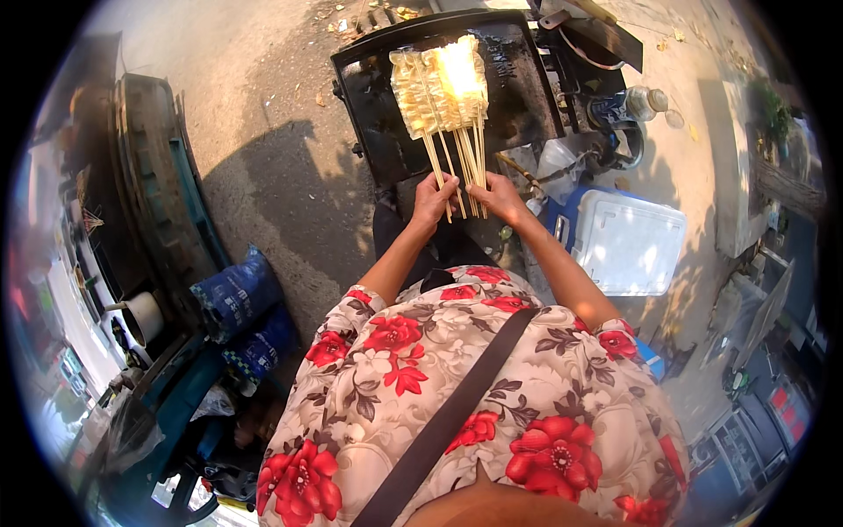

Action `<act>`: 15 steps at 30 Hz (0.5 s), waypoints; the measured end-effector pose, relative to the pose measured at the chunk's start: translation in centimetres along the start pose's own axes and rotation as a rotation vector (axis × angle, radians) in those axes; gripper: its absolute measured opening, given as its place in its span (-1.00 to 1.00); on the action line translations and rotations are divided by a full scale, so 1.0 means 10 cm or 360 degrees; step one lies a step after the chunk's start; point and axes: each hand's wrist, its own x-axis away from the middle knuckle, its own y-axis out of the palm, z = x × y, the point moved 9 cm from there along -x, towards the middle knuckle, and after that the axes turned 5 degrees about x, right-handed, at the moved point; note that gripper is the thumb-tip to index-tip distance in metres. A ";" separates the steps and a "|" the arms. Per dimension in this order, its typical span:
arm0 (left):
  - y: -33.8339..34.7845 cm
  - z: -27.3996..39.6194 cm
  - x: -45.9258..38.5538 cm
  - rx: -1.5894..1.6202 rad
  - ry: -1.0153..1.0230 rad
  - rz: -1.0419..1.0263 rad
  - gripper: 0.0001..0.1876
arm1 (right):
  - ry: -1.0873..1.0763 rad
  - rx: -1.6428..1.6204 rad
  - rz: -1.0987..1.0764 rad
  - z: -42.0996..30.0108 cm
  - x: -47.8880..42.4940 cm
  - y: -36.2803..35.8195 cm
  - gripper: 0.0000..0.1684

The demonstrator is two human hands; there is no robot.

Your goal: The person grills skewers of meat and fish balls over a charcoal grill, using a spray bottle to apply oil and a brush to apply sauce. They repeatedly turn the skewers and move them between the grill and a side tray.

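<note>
In front of me is a black flat griddle with a raised rim and a dark, shiny surface. Several skewers of pale, pleated food, perhaps sheets of tofu skin, lie side by side over its middle. Bright sunlight washes out the upper right of the food. Thin wooden sticks run from it toward me, past the griddle's near edge. My left hand grips the sticks of the left group near their ends. Close beside it, my right hand holds the ends of the right group.
Right of the griddle lie a broad metal blade and glass bottles. A blue cool box with a white lid stands nearer me. Filled blue sacks and a white pot are at left.
</note>
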 end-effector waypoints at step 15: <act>-0.03 -0.02 0.07 0.0141 -0.0078 0.0055 -0.72 | -0.0050 -0.0244 0.0032 0.04 -0.11 0.26 -0.61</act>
